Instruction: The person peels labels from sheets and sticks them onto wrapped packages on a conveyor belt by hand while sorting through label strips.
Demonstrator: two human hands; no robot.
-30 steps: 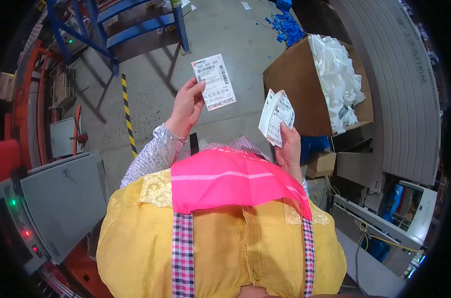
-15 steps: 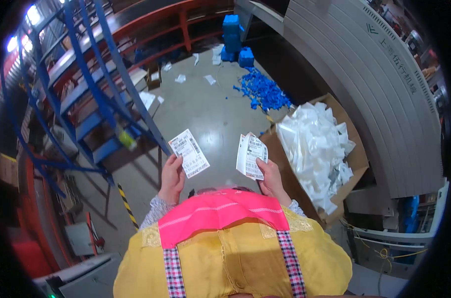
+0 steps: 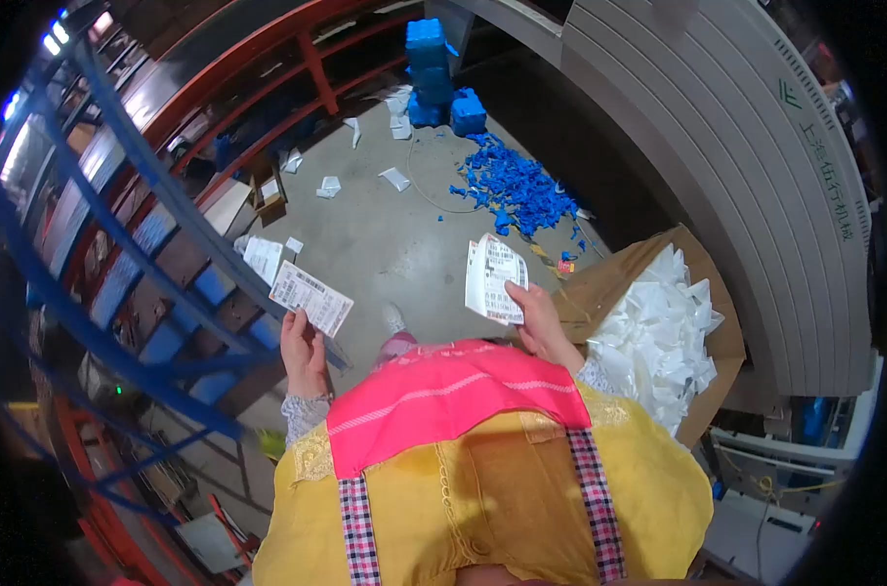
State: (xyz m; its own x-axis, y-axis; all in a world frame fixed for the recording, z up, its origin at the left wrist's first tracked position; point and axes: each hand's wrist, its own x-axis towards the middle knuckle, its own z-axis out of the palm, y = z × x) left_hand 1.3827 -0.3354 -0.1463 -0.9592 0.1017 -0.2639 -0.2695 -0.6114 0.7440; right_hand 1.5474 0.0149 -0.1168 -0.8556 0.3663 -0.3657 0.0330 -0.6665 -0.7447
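My left hand (image 3: 303,354) holds a white printed label (image 3: 310,299) by its lower edge, the label tilted down to the right. In my right hand (image 3: 541,320) is a small bunch of printed labels (image 3: 497,280), pinched at the lower right side and slightly fanned or folded. The two hands are apart, with grey floor showing between them. Right of my right hand stands a cardboard box (image 3: 721,293) full of crumpled white paper or film (image 3: 658,337).
Blue stairs with railings (image 3: 121,225) rise on the left. Blue scraps (image 3: 516,186) lie on the floor ahead, near stacked blue bundles (image 3: 429,73). Loose white papers (image 3: 328,187) are scattered about. A grey ribbed machine cover (image 3: 736,127) curves along the right; red rails (image 3: 316,68) run behind.
The view has tilted up and shifted forward, showing more floor and the stairs. My left hand has moved away from my right, and its label has turned more sideways. Both hands keep their labels.
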